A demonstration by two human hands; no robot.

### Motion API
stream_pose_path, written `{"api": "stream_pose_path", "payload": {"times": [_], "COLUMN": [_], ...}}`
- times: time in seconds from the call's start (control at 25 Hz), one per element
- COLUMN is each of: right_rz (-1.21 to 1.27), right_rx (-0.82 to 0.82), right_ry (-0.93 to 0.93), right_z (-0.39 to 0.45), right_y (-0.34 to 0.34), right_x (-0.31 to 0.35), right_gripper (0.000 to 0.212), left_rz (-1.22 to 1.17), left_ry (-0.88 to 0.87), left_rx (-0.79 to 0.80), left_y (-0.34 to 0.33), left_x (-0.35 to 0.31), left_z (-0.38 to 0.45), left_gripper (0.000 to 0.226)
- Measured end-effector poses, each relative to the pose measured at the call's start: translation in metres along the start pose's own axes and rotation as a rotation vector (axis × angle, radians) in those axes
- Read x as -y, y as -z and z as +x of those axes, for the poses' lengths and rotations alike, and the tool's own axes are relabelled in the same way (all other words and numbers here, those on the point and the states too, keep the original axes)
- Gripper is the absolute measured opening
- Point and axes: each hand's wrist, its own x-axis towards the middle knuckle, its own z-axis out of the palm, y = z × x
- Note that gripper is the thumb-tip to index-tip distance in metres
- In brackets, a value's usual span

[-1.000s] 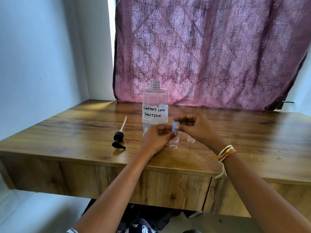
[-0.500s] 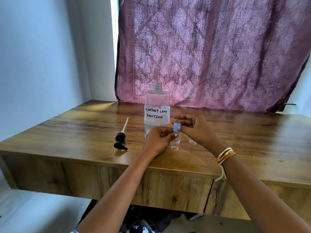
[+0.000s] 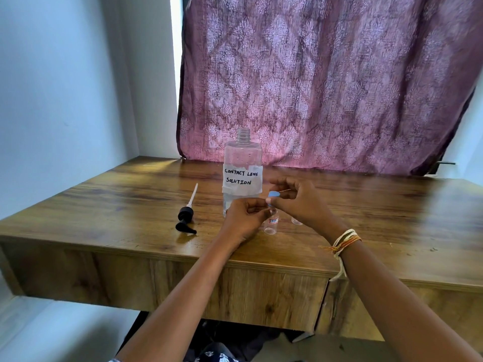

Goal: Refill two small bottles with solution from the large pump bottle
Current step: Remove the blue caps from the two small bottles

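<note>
Large pump bottle (image 3: 242,176) stands upright near the table (image 3: 392,218) middle with its neck open, and its pump head (image 3: 186,220) lies at the left, well apart, so the solution can probably be poured. Just in front, the left hand (image 3: 244,220) grips one small bottle (image 3: 271,223) upright while the right hand (image 3: 300,202) pinches its blue cap (image 3: 273,194) just above the neck (the second small bottle (image 3: 296,221) stands mostly hidden behind this hand). Open wood at the right leaves room for the cap, and the front edge is near the wrists.
</note>
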Motion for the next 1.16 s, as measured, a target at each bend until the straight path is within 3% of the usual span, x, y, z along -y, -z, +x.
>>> {"api": "stream_pose_path", "payload": {"times": [0.4,0.68,0.8,0.92,1.08,1.16], "right_rz": [0.004,0.046,0.164,0.243,0.232,0.107], "right_rx": [-0.049,-0.058,-0.105,-0.177,-0.170,-0.115], "right_ry": [-0.036,-0.059,-0.068,-0.082,-0.157,-0.174], "right_z": [-0.003,-0.003,-0.003,-0.001,-0.004,-0.008], "right_y": [-0.001,-0.003,-0.002,0.003,0.011,0.013], "right_x": [0.000,-0.002,0.000,0.002,-0.002,-0.006], "right_gripper": [0.046,0.045,0.039,0.032,0.028,0.019], "left_rz": [-0.024,-0.021,-0.031,-0.022,-0.022,-0.014], "left_ry": [0.004,0.006,0.038,0.066,0.056,0.049], "left_rx": [-0.019,-0.024,-0.033,-0.065,-0.110,-0.128], "left_y": [-0.001,-0.001,-0.002,-0.003,-0.002,-0.002], "left_x": [0.001,0.000,0.000,0.001,0.001,0.003], "left_z": [0.001,0.000,0.001,0.002,0.002,0.002], "left_gripper": [0.028,0.018,0.011,0.025,0.023,0.026]}}
